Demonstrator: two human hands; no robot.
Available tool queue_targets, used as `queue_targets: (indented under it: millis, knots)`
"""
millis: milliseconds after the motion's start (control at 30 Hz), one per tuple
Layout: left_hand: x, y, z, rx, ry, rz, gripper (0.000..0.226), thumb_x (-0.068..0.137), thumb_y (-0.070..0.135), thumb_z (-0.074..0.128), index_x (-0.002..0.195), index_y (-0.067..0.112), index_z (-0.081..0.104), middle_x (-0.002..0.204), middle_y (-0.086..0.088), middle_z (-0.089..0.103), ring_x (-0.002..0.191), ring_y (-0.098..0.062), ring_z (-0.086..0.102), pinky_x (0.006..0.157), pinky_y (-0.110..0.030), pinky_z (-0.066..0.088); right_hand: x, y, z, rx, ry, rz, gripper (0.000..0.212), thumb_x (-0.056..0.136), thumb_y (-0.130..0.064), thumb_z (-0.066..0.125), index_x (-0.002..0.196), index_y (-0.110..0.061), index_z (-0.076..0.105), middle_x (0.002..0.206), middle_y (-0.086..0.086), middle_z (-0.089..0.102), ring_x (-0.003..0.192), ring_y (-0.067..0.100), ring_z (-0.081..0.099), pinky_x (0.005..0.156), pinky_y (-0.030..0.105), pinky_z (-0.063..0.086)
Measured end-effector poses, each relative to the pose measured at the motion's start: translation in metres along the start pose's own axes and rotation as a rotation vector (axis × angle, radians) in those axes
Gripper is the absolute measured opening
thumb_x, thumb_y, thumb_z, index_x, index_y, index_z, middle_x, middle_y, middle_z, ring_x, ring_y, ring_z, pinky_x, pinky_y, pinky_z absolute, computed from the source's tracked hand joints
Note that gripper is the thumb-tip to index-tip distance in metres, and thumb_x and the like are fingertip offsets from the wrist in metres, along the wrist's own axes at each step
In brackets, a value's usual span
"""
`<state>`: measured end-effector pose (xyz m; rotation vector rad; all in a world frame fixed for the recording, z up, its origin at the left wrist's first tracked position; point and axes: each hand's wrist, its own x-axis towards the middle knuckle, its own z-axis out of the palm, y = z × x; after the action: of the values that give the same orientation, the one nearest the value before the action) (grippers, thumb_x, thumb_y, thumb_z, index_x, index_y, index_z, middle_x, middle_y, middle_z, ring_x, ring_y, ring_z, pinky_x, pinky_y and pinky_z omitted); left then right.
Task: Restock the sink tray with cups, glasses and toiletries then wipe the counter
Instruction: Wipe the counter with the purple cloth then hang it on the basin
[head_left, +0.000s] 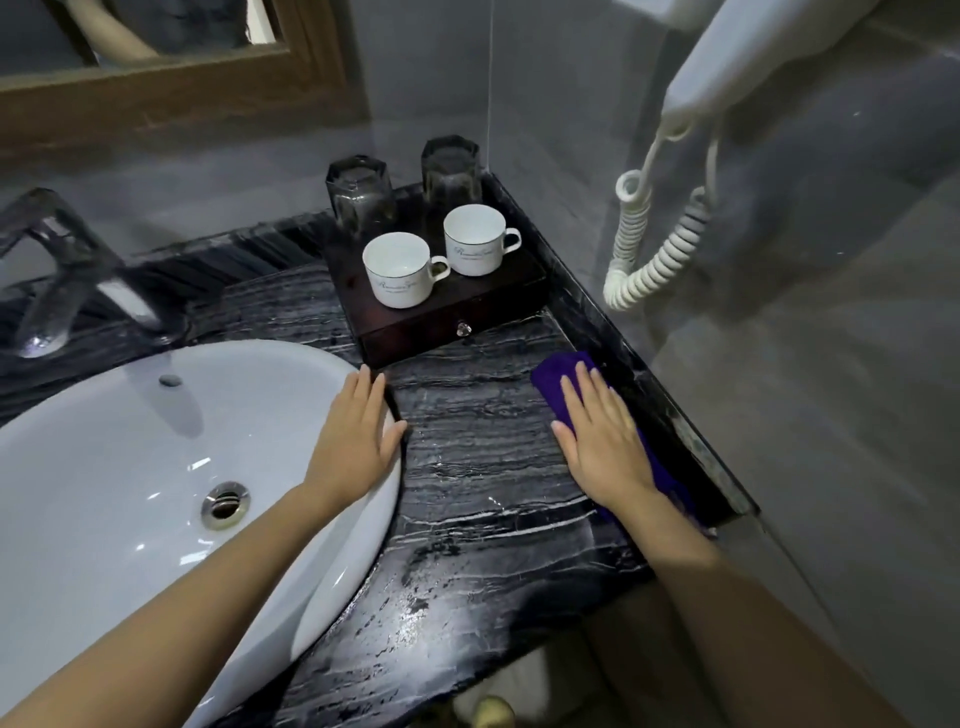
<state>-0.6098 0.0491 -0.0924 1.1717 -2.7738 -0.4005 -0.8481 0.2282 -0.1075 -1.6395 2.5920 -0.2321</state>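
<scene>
Wiping stage, likely: purple cloth (558, 376) flat on desk (483, 467) by right wall edge, pressed under right hand (605, 441), fingers (583, 387) straight; left hand (358, 436) flat on sink rim (384, 499), holding nothing. Behind, tray (447, 332) stocked: two cups (400, 270), two glasses (361, 195); toiletries not seen.

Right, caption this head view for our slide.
Right hand presses purple cloth on counter; left hand rests on sink rim.

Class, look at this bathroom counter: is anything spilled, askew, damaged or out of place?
Nothing stands out. Two cups and two glasses stand in tidy rows on the tray; the counter just looks wet.
</scene>
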Motion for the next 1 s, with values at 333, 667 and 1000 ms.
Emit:
queue_targets:
  millis: [333, 667, 1000]
  knots:
    - [0.010, -0.013, 0.004, 0.059, -0.012, 0.059, 0.080, 0.084, 0.058, 0.016, 0.147, 0.010, 0.007, 0.157, -0.008, 0.000, 0.143, -0.017, -0.008, 0.117, -0.033, -0.002, 0.087, -0.013, 0.004, 0.093, 0.009, -0.074, 0.054, 0.100, -0.032, 0.031, 0.149, -0.012, 0.020, 0.159, 0.005, 0.016, 0.147, 0.019, 0.012, 0.119, 0.033, 0.007]
    - [0.020, -0.019, 0.003, 0.090, -0.017, 0.099, 0.077, 0.086, 0.058, 0.015, 0.147, 0.012, 0.004, 0.156, -0.002, -0.005, 0.144, -0.014, -0.009, 0.117, -0.029, -0.005, 0.097, -0.033, 0.008, 0.164, -0.039, -0.379, 0.049, 0.099, -0.021, 0.036, 0.147, -0.014, 0.028, 0.157, 0.003, 0.022, 0.146, 0.016, 0.018, 0.118, 0.030, 0.008]
    - [0.023, -0.019, 0.002, 0.094, -0.021, 0.111, 0.075, 0.089, 0.051, 0.027, 0.147, 0.012, 0.003, 0.157, -0.006, -0.003, 0.144, -0.016, -0.008, 0.117, -0.029, -0.005, 0.106, -0.056, 0.018, 0.246, -0.072, -0.478, 0.048, 0.098, -0.020, 0.037, 0.145, -0.016, 0.032, 0.155, 0.001, 0.027, 0.145, 0.014, 0.020, 0.118, 0.030, 0.008]
